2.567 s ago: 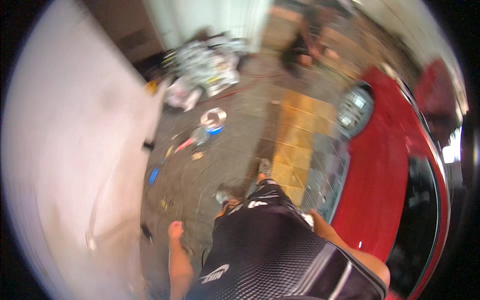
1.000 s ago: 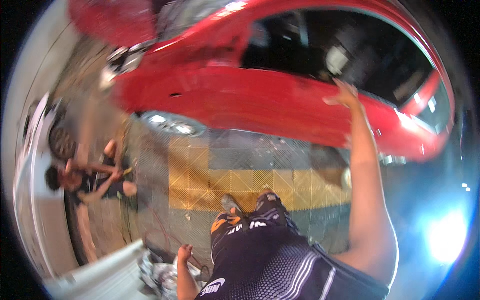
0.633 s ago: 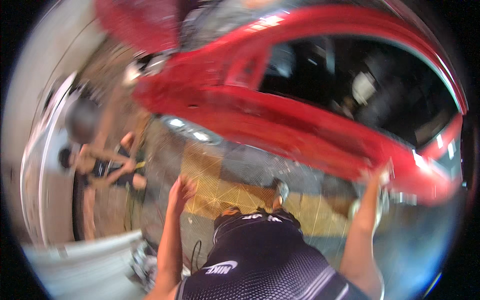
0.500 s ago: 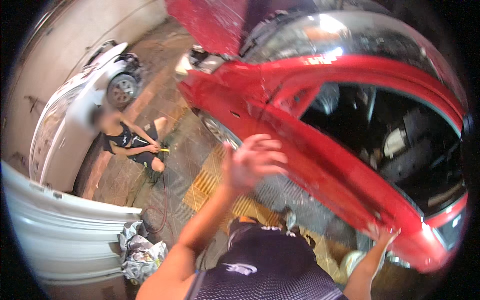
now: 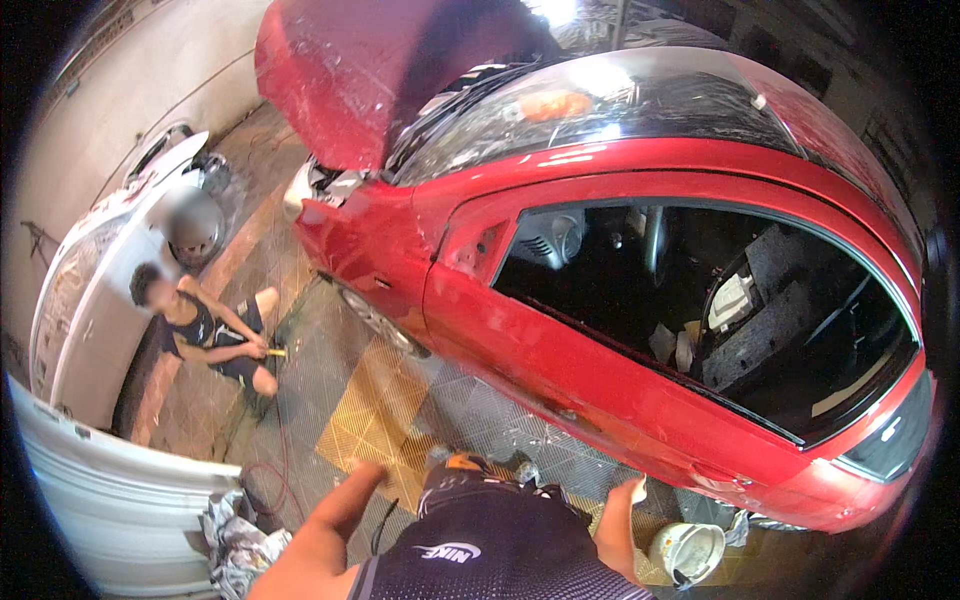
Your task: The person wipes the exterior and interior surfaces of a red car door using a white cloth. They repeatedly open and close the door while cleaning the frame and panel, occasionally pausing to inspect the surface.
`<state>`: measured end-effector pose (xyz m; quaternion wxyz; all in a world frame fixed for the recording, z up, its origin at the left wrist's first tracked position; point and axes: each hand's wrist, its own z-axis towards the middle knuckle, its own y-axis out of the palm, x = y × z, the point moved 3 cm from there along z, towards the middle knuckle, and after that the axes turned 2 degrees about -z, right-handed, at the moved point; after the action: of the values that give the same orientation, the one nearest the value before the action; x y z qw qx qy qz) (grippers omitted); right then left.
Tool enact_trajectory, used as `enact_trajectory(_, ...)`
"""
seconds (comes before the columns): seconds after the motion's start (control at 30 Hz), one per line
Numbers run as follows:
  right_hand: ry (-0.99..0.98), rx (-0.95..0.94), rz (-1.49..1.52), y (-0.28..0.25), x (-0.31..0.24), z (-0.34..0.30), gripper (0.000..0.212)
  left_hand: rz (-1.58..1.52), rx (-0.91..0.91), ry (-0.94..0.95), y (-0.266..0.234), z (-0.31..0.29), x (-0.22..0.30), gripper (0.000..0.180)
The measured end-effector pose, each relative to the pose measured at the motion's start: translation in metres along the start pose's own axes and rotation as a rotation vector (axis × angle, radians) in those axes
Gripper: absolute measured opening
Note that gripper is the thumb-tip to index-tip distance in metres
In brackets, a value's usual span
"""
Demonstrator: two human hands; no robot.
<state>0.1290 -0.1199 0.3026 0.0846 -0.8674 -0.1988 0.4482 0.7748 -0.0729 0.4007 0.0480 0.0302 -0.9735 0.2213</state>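
Note:
A red car (image 5: pixel 560 370) fills the right side, standing alongside me with its hood (image 5: pixel 330 80) raised. My left hand (image 5: pixel 370 472) hangs low in front of my dark shirt, over the yellow floor tiles; its fingers are blurred and mostly hidden. Beside the car's lower rear side is my right hand (image 5: pixel 627 492), its fingers drawn together. Something small and pale shows at its fingertips, too small to name. I cannot tell whether that hand touches the car.
A person (image 5: pixel 205 325) crouches at the left, holding a yellow object, near a whitish car (image 5: pixel 95 300). White panels (image 5: pixel 120 500) stand at lower left beside crumpled covering (image 5: pixel 235 540). A white bucket (image 5: pixel 690 553) sits near my right arm. A thin red hose (image 5: pixel 275 485) lies on the floor.
My left hand has dropped from its raised, spread pose beside the red car. My right hand has come away from the car's rear side, toward my body. The whole view has shifted.

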Motion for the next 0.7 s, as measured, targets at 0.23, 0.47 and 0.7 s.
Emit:
enact_trajectory(0.23, -0.141, 0.282, 0.420, -0.110, -0.131, 0.010, 0.050, -0.984, 0.106, -0.152, 0.021, 0.030, -0.046, 0.052)
enact_trajectory(0.47, -0.238, 0.276, 0.355, -0.110, -0.225, 0.037, 0.049, -0.971, 0.804, 0.390, -0.135, 0.004, 0.079, 0.059)
enact_trajectory(0.7, -0.298, 0.212, 0.331, -0.092, -0.251, 0.045, 0.049, -0.247, 1.196, 1.451, -0.361, -0.233, 0.272, 0.047)
